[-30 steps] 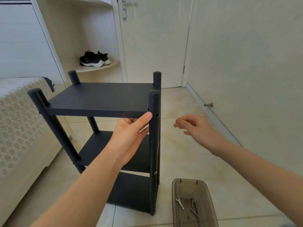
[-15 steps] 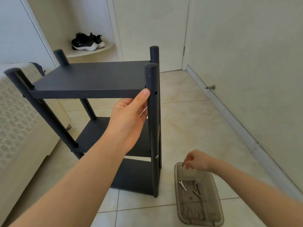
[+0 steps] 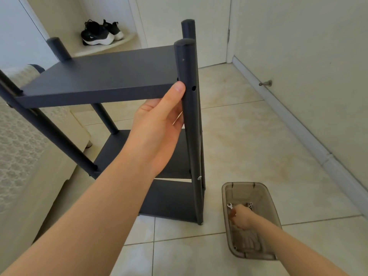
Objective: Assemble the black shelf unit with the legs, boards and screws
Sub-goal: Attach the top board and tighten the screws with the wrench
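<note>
The right hand (image 3: 240,217) has dropped into the clear plastic bin (image 3: 264,198) — its grip cannot be told. The left hand (image 3: 159,132) is cupping the top board (image 3: 103,76) of the upright shelf unit (image 3: 189,116), legs running vertically.

Black sneakers with white soles (image 3: 100,33) on a curved cream ledge (image 3: 111,46), closed cream door (image 3: 185,26), metal doorstop (image 3: 264,83) on the right wall, lace-patterned bed cover (image 3: 18,148) at left, beige tiled floor (image 3: 249,136)

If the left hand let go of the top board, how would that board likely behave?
The top board looks stiff, not floppy. The near leg shows an empty screw hole beside it, so that corner may drop. The left hand seems to support it from below.
</note>
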{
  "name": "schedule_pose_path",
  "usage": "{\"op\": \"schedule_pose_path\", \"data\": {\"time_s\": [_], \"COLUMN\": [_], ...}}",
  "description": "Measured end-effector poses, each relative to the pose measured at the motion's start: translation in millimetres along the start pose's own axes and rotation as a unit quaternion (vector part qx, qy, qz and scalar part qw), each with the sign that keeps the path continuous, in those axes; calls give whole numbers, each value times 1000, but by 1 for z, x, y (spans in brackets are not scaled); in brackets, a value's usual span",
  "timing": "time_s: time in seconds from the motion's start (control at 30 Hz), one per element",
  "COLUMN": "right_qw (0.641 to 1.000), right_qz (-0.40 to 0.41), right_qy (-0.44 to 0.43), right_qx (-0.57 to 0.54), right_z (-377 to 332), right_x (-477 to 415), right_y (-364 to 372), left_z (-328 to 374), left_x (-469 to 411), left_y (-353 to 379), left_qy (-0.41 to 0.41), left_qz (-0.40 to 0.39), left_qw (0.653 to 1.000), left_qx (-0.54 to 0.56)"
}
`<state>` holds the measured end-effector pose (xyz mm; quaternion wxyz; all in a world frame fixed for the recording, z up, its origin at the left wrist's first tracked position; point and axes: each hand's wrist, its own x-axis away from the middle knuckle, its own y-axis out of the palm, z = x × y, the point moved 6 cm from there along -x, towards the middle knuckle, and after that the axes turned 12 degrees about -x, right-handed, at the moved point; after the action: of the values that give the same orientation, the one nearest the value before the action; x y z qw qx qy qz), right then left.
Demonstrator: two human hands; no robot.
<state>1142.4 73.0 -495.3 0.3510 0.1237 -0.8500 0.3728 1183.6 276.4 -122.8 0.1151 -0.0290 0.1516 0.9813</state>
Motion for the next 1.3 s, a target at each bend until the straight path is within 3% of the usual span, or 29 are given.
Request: {"op": "schedule_pose_path", "data": {"time_s": [0.47,1.3], "right_qw": [995,989], "right_qz": [81,118], "right_qy": [45,20], "right_qx": [41,89], "right_z": [49,52], "right_x": [-34,-58], "right_y": [-17,-7], "left_z": [-4,-1], "left_x": [10,10], "left_y": [2,7], "left_qy": [5,9], "left_qz": [-12,-1], "left_qw": [1000,1000], "left_qx": [-18,-3]}}
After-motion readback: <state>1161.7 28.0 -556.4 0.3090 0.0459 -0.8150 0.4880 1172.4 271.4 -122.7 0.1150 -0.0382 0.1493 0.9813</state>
